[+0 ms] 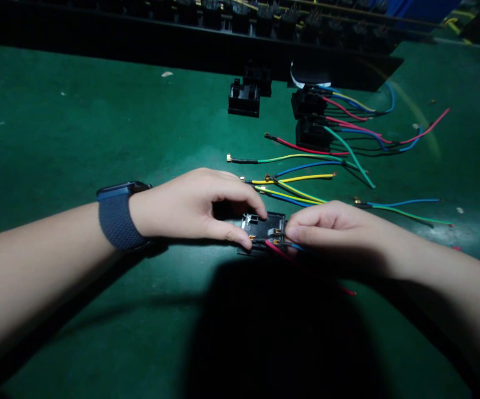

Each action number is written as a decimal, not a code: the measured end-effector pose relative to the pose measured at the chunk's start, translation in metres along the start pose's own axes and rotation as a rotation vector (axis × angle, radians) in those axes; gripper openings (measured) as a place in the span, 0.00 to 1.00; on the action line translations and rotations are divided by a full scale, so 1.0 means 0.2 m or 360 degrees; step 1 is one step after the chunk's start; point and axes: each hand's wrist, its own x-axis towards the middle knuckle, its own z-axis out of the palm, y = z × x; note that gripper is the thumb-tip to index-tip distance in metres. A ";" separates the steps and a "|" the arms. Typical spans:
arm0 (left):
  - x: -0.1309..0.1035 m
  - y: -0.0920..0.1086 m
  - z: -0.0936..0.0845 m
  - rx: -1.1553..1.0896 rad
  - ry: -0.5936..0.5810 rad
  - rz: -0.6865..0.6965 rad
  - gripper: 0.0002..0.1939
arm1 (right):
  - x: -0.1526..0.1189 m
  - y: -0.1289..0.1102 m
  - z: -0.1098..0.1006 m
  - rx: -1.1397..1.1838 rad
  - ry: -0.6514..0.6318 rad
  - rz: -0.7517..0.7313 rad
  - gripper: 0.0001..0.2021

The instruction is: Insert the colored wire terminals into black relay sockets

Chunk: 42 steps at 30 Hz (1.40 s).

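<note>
A small black plastic socket housing [253, 226] with metal contacts lies low over the table in front of me. My left hand [194, 205] grips its left side between thumb and fingers. From the right, my right hand [340, 227] pinches a wire end at the housing's right edge, beside a metal contact; most of that wire is hidden by the fingers. A red wire [274, 247] and a blue wire [297, 247] run from the housing's near side towards the right, passing into shadow.
Loose wires with crimped terminals, including a yellow wire [306, 178] and a green wire [294, 157], lie beyond my hands. Two wired black housings [312, 133] sit behind them, with unwired black housings [243, 101] to their left. A dark rack [140, 50] spans the green table's [77, 127] back.
</note>
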 end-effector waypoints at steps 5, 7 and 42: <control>0.00 0.00 0.00 0.0020 0.0012 0.0007 0.19 | 0.00 0.00 0.01 0.0018 0.0051 0.0047 0.19; 0.00 0.00 0.00 0.0017 0.0014 0.0005 0.20 | 0.01 0.00 0.01 0.0024 0.0071 0.0060 0.19; 0.02 0.01 0.01 0.0069 0.0002 -0.0009 0.20 | 0.03 0.00 0.05 -0.0099 0.0288 0.0137 0.16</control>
